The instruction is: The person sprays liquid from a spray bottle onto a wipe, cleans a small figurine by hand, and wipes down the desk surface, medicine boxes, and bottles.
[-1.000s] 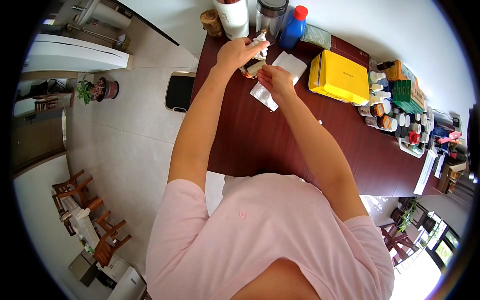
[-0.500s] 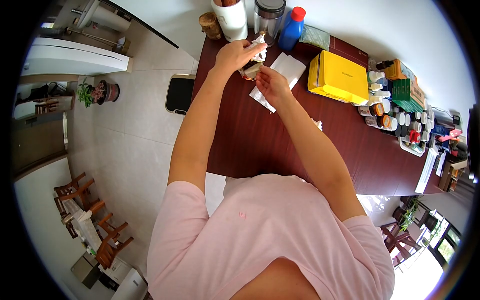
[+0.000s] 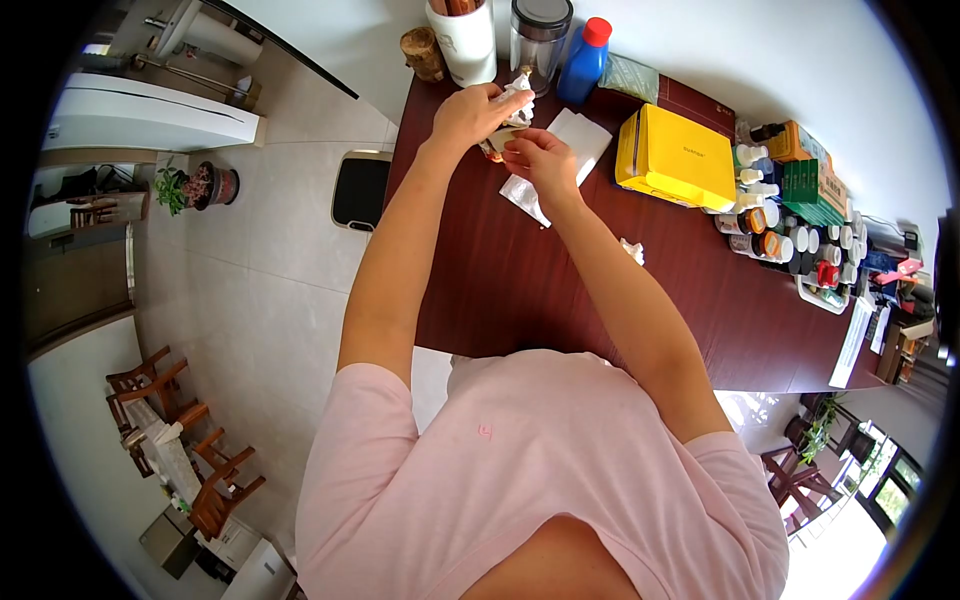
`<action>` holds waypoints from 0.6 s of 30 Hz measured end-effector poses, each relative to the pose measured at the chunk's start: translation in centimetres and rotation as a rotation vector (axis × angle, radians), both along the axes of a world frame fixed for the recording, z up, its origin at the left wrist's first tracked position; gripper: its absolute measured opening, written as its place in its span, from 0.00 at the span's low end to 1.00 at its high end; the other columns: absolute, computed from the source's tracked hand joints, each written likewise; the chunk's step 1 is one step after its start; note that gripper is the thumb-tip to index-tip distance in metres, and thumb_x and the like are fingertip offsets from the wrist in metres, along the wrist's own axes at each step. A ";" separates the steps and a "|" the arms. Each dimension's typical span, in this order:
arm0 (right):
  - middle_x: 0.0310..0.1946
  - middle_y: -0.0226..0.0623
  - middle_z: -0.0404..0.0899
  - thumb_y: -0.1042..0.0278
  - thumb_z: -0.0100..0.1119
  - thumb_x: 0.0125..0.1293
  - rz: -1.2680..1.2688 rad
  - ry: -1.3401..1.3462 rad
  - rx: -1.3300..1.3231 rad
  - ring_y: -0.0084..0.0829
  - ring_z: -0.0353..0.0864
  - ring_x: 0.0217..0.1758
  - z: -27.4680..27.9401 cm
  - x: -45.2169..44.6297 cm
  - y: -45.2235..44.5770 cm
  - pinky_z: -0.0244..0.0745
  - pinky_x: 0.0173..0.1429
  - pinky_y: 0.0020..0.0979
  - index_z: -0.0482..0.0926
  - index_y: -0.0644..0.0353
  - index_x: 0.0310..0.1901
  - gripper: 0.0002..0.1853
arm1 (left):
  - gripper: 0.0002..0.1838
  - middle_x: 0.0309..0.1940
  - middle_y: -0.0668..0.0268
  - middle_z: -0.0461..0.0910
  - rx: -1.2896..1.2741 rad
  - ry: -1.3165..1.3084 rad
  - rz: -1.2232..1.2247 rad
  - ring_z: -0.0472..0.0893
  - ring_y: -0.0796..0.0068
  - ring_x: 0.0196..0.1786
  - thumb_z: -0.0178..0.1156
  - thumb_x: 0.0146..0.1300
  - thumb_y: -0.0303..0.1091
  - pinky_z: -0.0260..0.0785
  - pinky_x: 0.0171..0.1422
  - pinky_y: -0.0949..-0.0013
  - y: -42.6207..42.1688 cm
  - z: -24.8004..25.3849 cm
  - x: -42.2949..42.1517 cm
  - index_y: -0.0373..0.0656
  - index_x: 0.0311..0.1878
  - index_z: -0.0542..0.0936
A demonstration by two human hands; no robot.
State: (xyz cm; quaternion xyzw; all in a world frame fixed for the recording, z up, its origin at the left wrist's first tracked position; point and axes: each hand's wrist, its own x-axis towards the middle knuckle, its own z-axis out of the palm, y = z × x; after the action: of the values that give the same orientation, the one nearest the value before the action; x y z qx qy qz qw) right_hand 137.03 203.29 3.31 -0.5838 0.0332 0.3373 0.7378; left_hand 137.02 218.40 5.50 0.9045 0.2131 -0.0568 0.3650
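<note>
My left hand (image 3: 468, 118) is wrapped round a small ornament (image 3: 519, 98) with a white, ruffled upper part and a gold-coloured tip. Its lower part looks dark with some orange and is mostly covered by my fingers. Close beside it, my right hand (image 3: 548, 165) has its fingers pinched together against a pale, cloth-like piece (image 3: 507, 140) at the ornament's lower part. What exactly the fingertips grip is too small to make out. Folded white tissue (image 3: 580, 137) lies on the desk just behind my right hand.
On the dark red desk (image 3: 480, 270) are a yellow box (image 3: 680, 158), a blue bottle with a red cap (image 3: 583, 62), a lidded clear jar (image 3: 538, 45), a white holder (image 3: 465, 45), a wooden cup (image 3: 422, 54), crumpled tissue (image 3: 632, 250) and several small bottles (image 3: 765, 215) at right.
My right hand has shifted slightly up and left, its fingers now more curled over the ornament's lower part. The left hand keeps its hold in nearly the same place.
</note>
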 end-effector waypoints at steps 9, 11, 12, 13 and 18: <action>0.31 0.37 0.80 0.67 0.56 0.58 0.155 -0.373 -0.333 0.27 0.81 0.32 -1.6 -0.9 -0.2 0.75 0.37 0.28 0.77 0.61 0.51 0.18 | 0.38 0.34 0.52 0.82 0.038 -0.040 0.014 0.81 0.56 0.41 0.50 0.54 0.70 0.70 0.46 0.62 -0.1 -0.4 -0.2 0.38 0.41 0.82; 0.31 0.37 0.80 0.66 0.57 0.57 0.142 -0.512 -0.404 0.29 0.80 0.32 -1.9 -1.0 -0.3 0.74 0.38 0.31 0.78 0.58 0.49 0.17 | 0.39 0.35 0.52 0.82 0.030 -0.026 0.006 0.81 0.56 0.41 0.51 0.53 0.70 0.69 0.46 0.62 0.0 -0.4 -0.1 0.38 0.41 0.82; 0.32 0.37 0.80 0.65 0.59 0.55 0.129 -0.651 -0.475 0.32 0.80 0.33 -1.9 -1.0 -0.3 0.74 0.39 0.33 0.79 0.56 0.48 0.17 | 0.39 0.35 0.52 0.82 0.031 -0.026 0.005 0.81 0.56 0.41 0.51 0.53 0.70 0.69 0.46 0.62 0.0 -0.4 -0.1 0.38 0.41 0.82; 0.32 0.37 0.80 0.65 0.59 0.55 0.128 -0.652 -0.474 0.32 0.80 0.33 -1.8 -0.9 -0.3 0.74 0.39 0.33 0.79 0.56 0.48 0.17 | 0.39 0.35 0.52 0.82 0.027 -0.025 0.005 0.81 0.56 0.42 0.51 0.53 0.70 0.69 0.47 0.62 0.0 -0.3 -0.1 0.38 0.42 0.82; 0.33 0.36 0.78 0.64 0.61 0.53 0.076 -0.866 -0.607 0.39 0.79 0.35 -1.5 -0.9 0.0 0.73 0.41 0.38 0.80 0.53 0.42 0.13 | 0.38 0.35 0.52 0.82 0.031 -0.035 0.016 0.81 0.56 0.42 0.50 0.54 0.70 0.69 0.47 0.62 -0.2 -0.1 -0.3 0.38 0.41 0.82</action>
State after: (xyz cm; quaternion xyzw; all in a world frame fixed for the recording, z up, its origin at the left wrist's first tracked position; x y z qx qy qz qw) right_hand 136.11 203.24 1.77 -0.8578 -0.1995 0.0671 0.4690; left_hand 136.72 218.22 5.45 0.9091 0.2147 -0.0347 0.3552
